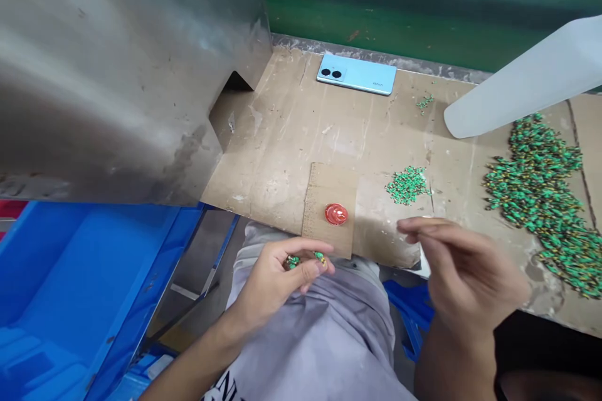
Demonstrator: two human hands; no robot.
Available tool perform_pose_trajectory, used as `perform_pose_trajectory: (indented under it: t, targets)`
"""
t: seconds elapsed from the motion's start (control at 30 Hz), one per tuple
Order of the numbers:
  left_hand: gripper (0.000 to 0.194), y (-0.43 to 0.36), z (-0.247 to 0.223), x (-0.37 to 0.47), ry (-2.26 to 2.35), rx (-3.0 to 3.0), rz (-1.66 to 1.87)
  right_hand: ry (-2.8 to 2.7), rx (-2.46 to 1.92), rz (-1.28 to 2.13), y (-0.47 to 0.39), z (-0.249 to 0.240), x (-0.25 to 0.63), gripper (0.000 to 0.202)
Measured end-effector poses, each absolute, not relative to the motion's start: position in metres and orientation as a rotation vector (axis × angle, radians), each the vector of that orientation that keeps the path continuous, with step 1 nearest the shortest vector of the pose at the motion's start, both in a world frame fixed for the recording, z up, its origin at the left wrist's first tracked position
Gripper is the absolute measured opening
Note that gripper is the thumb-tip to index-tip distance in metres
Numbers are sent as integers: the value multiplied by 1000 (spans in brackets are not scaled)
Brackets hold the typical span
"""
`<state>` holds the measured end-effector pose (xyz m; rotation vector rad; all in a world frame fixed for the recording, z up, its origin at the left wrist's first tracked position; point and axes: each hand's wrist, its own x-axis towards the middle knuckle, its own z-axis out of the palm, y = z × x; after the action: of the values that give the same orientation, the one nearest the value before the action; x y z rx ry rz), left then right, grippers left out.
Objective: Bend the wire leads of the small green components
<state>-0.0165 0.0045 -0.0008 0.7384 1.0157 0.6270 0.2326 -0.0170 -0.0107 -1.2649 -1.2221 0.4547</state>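
My left hand (289, 266) is closed above my lap, cupping several small green-and-yellow pieces (292, 261). One of these pieces is pinched at the fingertips. To the right, my right hand (463, 257) hovers over the table's front edge with thumb and forefinger pressed together; whatever lies between them, if anything, is too small to make out. In front of my left hand, a small round dish of shiny red paste (336, 214) rests on a cardboard strip (332, 185). Beyond my right hand lies a small heap of green pieces (407, 185).
A large pile of green-and-yellow pieces (536, 182) spreads across the right side, beneath a leaning white tube (517, 84). A light blue phone (362, 75) lies at the back. Left stand a metal housing (117, 62) and a blue bin (84, 276).
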Motion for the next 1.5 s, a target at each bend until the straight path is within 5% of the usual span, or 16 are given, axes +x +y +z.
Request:
perform_pose_trajectory:
  t: [0.23, 0.57, 1.5]
  targets:
    - [27, 2, -2, -17, 1043, 853, 605, -1198, -1123, 937, -28, -8, 199, 22]
    - [15, 7, 1, -15, 1151, 1152, 618, -957, -1229, 1210, -30, -8, 181, 19]
    - [10, 7, 8, -7, 1206, 1348, 704, -1813, -1149, 692, -25, -12, 184, 20]
